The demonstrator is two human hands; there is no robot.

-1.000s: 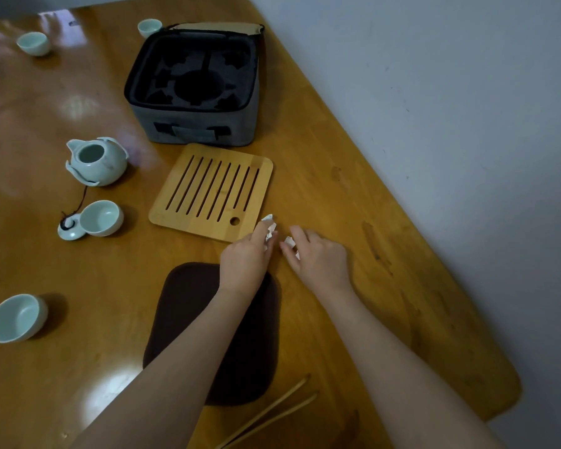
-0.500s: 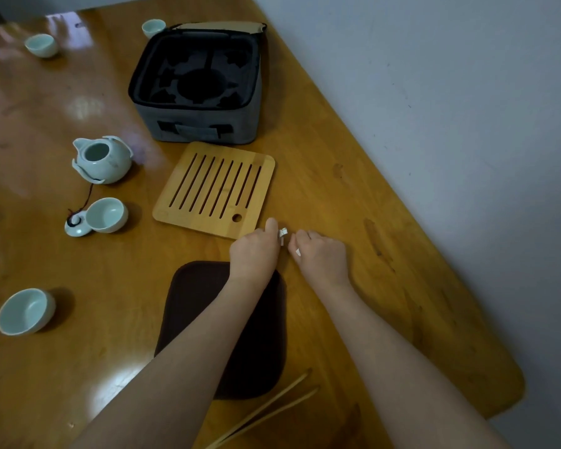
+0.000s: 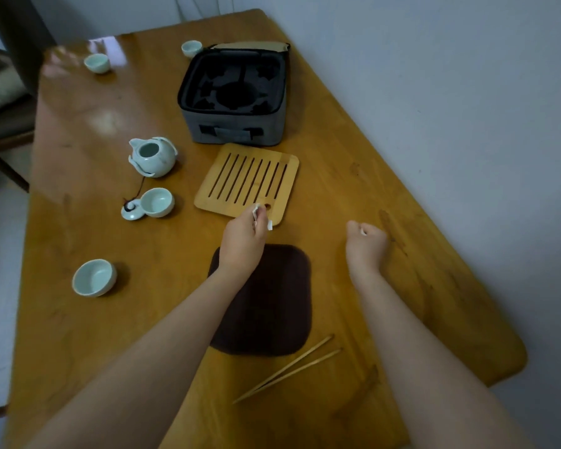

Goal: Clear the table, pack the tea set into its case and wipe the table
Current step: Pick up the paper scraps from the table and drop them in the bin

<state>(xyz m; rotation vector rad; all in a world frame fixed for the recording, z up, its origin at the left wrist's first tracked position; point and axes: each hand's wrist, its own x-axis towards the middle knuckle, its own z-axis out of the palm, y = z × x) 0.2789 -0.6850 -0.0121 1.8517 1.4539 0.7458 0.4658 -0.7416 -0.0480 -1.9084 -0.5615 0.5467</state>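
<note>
small white scraps (image 3: 257, 214) mostly hidden, left hand (image 3: 243, 236) pinching some over bamboo tray (image 3: 246, 179) corner, right hand (image 3: 366, 243) fisted around one

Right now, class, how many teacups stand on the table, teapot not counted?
4 teacups: one at the far left corner, one behind the case, one beside the teapot lid, one near the left edge. The case's slots look empty; none seems hidden.

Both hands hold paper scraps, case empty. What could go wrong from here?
Scraps poke out of the left hand over the tray; one may fall into its slots. The lid seems corded to the teapot and sits by a cup; lifting the pot could drag it into the cup. A forearm could sweep the sticks off the table.
</note>
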